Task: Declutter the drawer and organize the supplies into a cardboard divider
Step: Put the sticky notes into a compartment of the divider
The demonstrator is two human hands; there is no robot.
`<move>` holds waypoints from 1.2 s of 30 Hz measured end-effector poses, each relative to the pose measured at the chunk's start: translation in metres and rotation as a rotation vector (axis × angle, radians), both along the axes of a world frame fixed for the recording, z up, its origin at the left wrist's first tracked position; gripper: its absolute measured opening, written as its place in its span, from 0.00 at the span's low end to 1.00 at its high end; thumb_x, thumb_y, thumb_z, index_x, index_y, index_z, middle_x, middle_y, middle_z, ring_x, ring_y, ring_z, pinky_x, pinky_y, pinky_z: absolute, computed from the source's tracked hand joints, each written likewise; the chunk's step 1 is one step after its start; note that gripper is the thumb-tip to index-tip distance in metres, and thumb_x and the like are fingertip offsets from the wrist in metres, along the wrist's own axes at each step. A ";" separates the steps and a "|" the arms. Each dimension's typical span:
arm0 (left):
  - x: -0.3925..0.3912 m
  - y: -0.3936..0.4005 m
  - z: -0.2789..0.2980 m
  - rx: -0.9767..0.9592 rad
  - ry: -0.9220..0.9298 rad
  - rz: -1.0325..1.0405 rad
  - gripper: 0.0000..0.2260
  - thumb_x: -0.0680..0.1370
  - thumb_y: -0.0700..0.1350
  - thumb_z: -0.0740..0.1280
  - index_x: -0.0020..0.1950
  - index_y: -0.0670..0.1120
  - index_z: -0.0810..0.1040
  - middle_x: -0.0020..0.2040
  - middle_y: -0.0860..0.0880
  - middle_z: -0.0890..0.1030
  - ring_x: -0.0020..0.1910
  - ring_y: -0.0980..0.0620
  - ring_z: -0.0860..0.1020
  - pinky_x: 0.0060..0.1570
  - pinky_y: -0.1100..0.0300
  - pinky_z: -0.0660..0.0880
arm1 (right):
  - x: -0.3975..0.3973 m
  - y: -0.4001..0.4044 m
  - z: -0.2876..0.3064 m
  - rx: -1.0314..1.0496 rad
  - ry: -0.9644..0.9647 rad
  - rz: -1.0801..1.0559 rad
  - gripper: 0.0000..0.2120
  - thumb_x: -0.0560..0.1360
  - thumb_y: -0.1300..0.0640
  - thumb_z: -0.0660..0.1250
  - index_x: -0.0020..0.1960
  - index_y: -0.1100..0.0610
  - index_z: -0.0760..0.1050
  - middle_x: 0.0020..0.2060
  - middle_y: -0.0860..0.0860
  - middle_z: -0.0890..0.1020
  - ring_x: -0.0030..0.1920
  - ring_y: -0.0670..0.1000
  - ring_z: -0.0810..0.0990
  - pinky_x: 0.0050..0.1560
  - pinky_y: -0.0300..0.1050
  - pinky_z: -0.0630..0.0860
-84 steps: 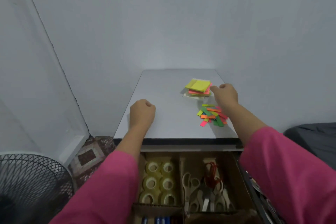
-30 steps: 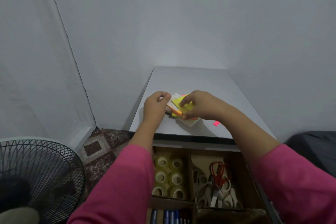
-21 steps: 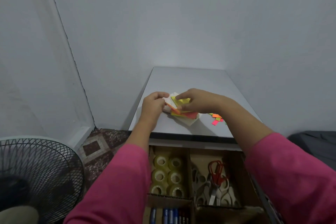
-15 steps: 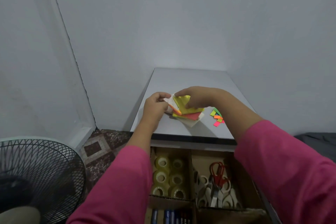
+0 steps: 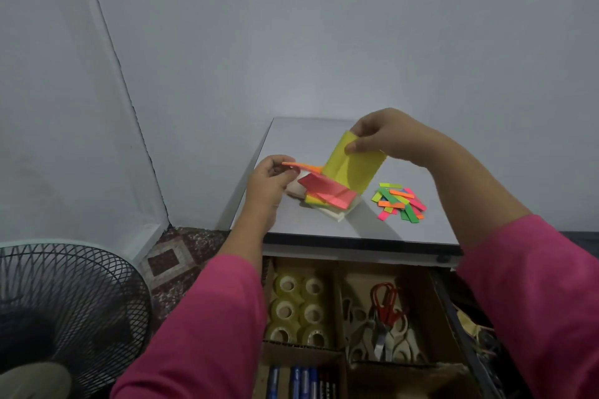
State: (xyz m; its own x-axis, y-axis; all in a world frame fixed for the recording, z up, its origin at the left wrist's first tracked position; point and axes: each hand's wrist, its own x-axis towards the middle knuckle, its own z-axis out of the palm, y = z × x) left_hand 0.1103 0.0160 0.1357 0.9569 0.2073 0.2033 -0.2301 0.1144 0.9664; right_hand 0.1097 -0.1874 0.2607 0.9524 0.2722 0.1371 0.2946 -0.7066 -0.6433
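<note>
On the grey desk top (image 5: 324,136) lies a stack of sticky notes (image 5: 327,197) with a pink sheet on top. My right hand (image 5: 385,136) pinches the top edge of a yellow note pad (image 5: 353,168) and lifts it upright above the stack. An orange note (image 5: 301,166) is pinched in my left hand (image 5: 270,181) at the stack's left side. Below, the open drawer holds the cardboard divider (image 5: 337,298) with tape rolls (image 5: 298,311), scissors (image 5: 382,321) and markers (image 5: 301,382) in separate compartments.
A loose pile of coloured sticky flags (image 5: 400,202) lies on the desk right of the stack. A black floor fan (image 5: 64,311) stands at the lower left. Grey walls close in behind and to the left of the desk.
My right hand dragged the sticky notes from the back right toward the middle, then lifted the yellow pad up off the stack. My left hand came in and took an orange note.
</note>
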 end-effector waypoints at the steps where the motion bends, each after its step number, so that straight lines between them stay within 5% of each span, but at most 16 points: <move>1: 0.000 0.000 0.000 0.005 -0.006 0.009 0.08 0.75 0.35 0.69 0.46 0.48 0.78 0.39 0.51 0.79 0.39 0.57 0.76 0.35 0.67 0.71 | -0.007 -0.008 0.001 0.071 0.003 -0.017 0.05 0.73 0.58 0.72 0.47 0.56 0.79 0.40 0.51 0.79 0.38 0.47 0.74 0.35 0.37 0.69; 12: -0.038 0.000 0.000 -0.037 -0.092 0.121 0.03 0.80 0.44 0.64 0.50 0.47 0.77 0.36 0.51 0.77 0.37 0.57 0.75 0.43 0.60 0.70 | -0.085 -0.080 -0.047 0.462 0.174 -0.133 0.06 0.76 0.61 0.67 0.40 0.60 0.76 0.31 0.53 0.73 0.31 0.49 0.69 0.31 0.40 0.64; 19: -0.131 -0.022 -0.015 0.008 0.010 -0.101 0.10 0.81 0.43 0.60 0.42 0.43 0.76 0.31 0.49 0.78 0.34 0.53 0.75 0.40 0.59 0.72 | -0.131 -0.097 -0.104 0.527 0.312 -0.193 0.08 0.76 0.60 0.67 0.42 0.64 0.77 0.32 0.56 0.77 0.34 0.55 0.72 0.38 0.46 0.68; 24: -0.179 -0.037 -0.053 0.225 0.153 -0.252 0.12 0.80 0.46 0.62 0.38 0.44 0.76 0.32 0.47 0.76 0.36 0.50 0.74 0.43 0.56 0.71 | -0.169 -0.103 -0.145 0.476 0.367 -0.228 0.08 0.75 0.58 0.68 0.42 0.64 0.78 0.32 0.56 0.76 0.33 0.53 0.72 0.32 0.43 0.66; 27: -0.191 -0.046 -0.066 0.297 0.194 -0.326 0.09 0.79 0.46 0.64 0.41 0.46 0.79 0.36 0.51 0.79 0.35 0.57 0.74 0.36 0.64 0.70 | -0.189 -0.105 -0.167 0.444 0.439 -0.266 0.09 0.75 0.61 0.68 0.47 0.68 0.78 0.35 0.56 0.79 0.33 0.51 0.75 0.32 0.41 0.69; 32: -0.198 -0.067 -0.066 0.568 0.223 -0.501 0.07 0.81 0.46 0.62 0.50 0.49 0.79 0.31 0.56 0.75 0.26 0.62 0.70 0.29 0.68 0.68 | -0.207 -0.110 -0.174 0.197 0.542 -0.214 0.05 0.73 0.62 0.72 0.48 0.58 0.79 0.36 0.52 0.82 0.33 0.47 0.78 0.30 0.38 0.72; 36: -0.209 -0.084 -0.069 0.872 0.129 -0.596 0.13 0.83 0.46 0.57 0.61 0.58 0.77 0.53 0.58 0.78 0.49 0.62 0.76 0.48 0.67 0.75 | -0.204 -0.107 -0.178 -0.065 0.630 -0.241 0.05 0.73 0.63 0.71 0.48 0.56 0.78 0.37 0.54 0.83 0.35 0.49 0.83 0.32 0.40 0.79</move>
